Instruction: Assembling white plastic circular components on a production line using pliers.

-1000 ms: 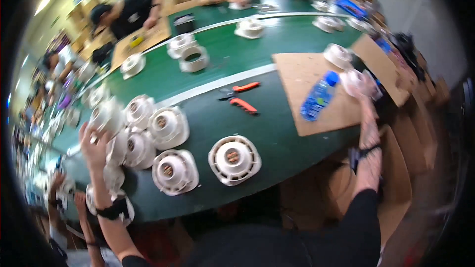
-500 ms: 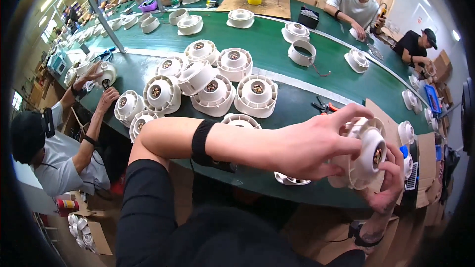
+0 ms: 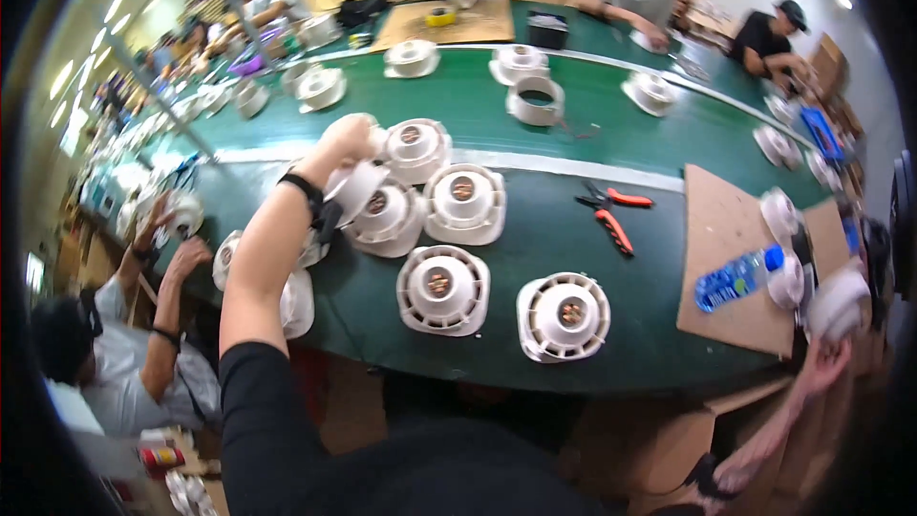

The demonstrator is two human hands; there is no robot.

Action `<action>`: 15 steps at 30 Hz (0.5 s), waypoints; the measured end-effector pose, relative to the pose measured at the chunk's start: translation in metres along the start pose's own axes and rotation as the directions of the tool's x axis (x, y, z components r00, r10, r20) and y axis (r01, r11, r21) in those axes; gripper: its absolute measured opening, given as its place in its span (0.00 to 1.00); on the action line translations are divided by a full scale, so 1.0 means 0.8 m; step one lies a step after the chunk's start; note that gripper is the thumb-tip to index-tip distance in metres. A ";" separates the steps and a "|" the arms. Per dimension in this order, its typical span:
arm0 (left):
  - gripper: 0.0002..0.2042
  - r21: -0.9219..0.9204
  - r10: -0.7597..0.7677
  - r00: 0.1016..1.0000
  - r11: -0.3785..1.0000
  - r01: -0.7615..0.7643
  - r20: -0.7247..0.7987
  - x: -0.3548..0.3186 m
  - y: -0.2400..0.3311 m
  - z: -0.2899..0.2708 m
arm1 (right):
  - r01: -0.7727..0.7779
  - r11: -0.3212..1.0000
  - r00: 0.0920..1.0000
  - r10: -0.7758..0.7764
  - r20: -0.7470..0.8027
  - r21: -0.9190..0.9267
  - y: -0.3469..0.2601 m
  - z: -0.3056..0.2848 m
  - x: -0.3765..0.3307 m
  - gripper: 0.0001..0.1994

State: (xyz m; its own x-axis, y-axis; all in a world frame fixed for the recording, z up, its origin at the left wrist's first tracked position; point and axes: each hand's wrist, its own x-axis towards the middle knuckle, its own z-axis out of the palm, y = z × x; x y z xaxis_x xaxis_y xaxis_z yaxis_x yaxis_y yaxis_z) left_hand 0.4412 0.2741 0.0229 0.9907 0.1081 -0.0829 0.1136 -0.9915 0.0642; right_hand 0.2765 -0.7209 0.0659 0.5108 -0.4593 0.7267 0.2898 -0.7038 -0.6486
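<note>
My left hand [image 3: 348, 138] reaches over the cluster of white round plastic housings, its fingers bent down at a tilted housing [image 3: 357, 189] on top of others. The fingertips are partly hidden and blurred. At the far right my right hand [image 3: 825, 363] grips another white housing [image 3: 841, 302] from below, smeared by motion. Near the front edge of the green table stand two housings, one in the middle [image 3: 439, 287] and one to its right [image 3: 565, 315]; copper-coloured parts show in their centres. More housings [image 3: 465, 201] sit beside my left hand.
Orange-handled pliers [image 3: 613, 214] lie open on the table. A water bottle [image 3: 737, 279] rests on a cardboard sheet [image 3: 712, 220] at the right. Housings and a white ring [image 3: 535, 101] stand on the green belt beyond. A co-worker [image 3: 143, 325] sits at the left; others work across.
My hands have parted: the right carries its housing to the far right, and the left has let go and moved to the cluster at the left. The view has shifted.
</note>
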 end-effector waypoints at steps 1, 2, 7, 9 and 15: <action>0.12 -0.171 -0.131 0.990 0.978 0.120 -0.057 0.009 0.004 0.013 | 0.159 0.983 0.987 -0.159 0.011 -0.090 0.005 0.006 -0.002 0.34; 0.13 -0.143 -0.171 0.979 0.978 0.155 -0.111 0.016 -0.019 0.024 | 0.375 0.858 0.921 -0.388 0.036 -0.351 0.024 0.018 0.003 0.33; 0.31 0.140 -0.280 0.948 0.943 0.301 -0.155 -0.024 -0.161 0.002 | 0.027 0.841 0.992 0.044 0.118 -0.541 -0.001 0.165 -0.032 0.30; 0.25 0.181 -0.274 0.961 0.947 0.265 0.027 0.024 -0.020 0.033 | -0.107 0.723 0.963 0.246 0.110 -0.682 0.021 0.102 -0.030 0.33; 0.12 0.045 -0.271 0.889 0.950 0.308 -0.368 -0.002 -0.073 -0.008 | -0.408 0.534 0.824 0.564 -0.047 -0.740 -0.012 0.133 -0.017 0.40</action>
State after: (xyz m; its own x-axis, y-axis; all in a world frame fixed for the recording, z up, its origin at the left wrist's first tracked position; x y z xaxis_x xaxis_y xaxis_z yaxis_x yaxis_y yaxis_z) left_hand 0.4335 0.3323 0.0259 0.8781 0.3913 0.2753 0.4094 -0.9123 -0.0089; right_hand 0.3527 -0.6504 0.0385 0.5466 -0.8012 0.2436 -0.6526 -0.5898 -0.4756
